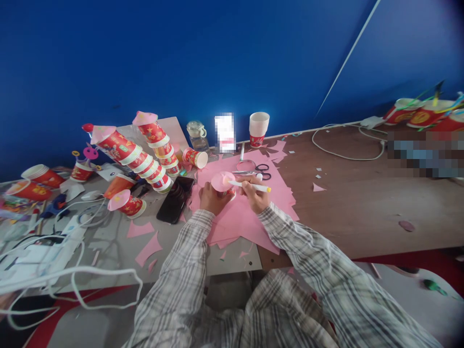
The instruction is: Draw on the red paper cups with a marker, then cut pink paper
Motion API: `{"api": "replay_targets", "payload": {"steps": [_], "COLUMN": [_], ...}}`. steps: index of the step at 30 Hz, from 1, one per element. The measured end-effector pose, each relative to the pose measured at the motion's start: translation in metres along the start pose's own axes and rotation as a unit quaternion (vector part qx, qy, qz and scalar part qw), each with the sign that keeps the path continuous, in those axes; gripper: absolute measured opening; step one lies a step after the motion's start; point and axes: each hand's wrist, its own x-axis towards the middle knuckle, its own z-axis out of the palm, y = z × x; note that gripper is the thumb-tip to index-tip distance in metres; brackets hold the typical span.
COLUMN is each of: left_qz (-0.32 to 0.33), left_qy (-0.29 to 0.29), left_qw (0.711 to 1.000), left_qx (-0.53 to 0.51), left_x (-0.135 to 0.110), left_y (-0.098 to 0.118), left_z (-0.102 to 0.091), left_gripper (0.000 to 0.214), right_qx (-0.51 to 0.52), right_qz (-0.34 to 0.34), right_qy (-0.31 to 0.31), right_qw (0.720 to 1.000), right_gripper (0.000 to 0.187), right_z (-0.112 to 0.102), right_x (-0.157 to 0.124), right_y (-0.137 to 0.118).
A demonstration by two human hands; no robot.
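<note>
My left hand (213, 197) is closed around a red paper cup topped with a shallow pink paper cone (222, 181). The cup is mostly hidden behind my fingers. In my right hand (255, 194) is a white marker (250, 185) with a yellow end, its tip at the cone's surface. Both hands are above a stack of pink paper sheets (232, 227). Just beyond my right hand lie black-handled scissors (262, 169) on the pink paper.
Two leaning stacks of red cups (134, 154) stand left, near a black phone (176, 199) and a cone-topped cup (128, 203). A glass jar (197, 137) and stacked cups (258, 128) stand by the blue wall. White cables (72, 270) crowd the left; paper scraps lie about.
</note>
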Motion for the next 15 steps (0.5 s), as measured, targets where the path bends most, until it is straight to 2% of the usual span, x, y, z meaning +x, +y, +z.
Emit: {"api": "replay_targets", "payload": {"steps": [15], "left_qz": [-0.014], "left_qy": [-0.013], "left_qw": [1.000], "left_qx": [0.001], "left_x": [-0.0009], "left_y": [0.0087], "left_z": [-0.0072], "left_gripper": [0.058], "right_qx": [-0.029], "right_qz": [0.008], "right_qy": [-0.052], "right_qw": [0.998], "right_gripper": [0.040], "right_z": [0.0022], "right_x": [-0.0022], "right_y": [0.0047]}}
